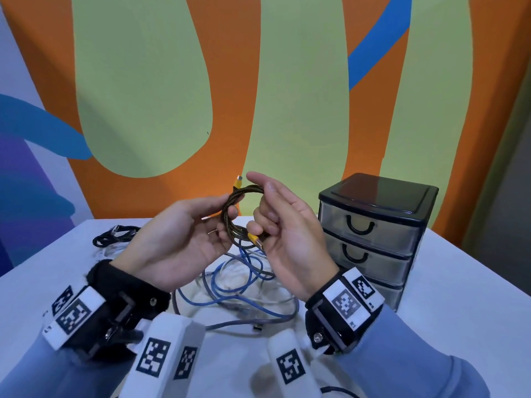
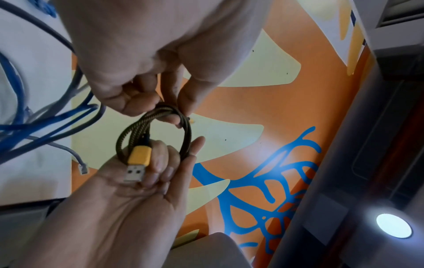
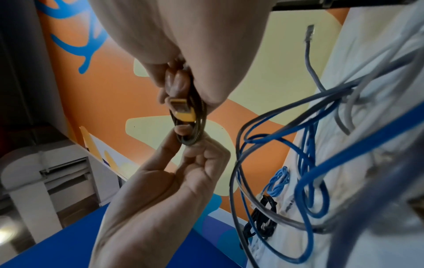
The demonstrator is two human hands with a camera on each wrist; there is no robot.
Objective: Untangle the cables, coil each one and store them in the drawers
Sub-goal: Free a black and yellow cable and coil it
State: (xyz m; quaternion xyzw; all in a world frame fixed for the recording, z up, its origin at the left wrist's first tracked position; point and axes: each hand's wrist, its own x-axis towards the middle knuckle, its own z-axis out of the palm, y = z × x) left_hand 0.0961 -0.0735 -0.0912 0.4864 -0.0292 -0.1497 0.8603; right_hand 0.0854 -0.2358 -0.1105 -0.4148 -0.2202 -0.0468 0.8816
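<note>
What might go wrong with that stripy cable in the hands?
The braided USB cable is coiled but nothing ties it; if the left hand or right hand loosens, it may spring open. All three drawers look shut, so one hand must let go to open one. A dropped coil could snag the blue network cables below.

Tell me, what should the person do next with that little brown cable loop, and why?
Probably carry it to the drawer unit and pull a drawer open. The braided cable already forms a neat coil held between the left hand and right hand, both yellow plugs tucked in, while all three drawers look shut. The blue and grey cables remain tangled on the table.
</note>
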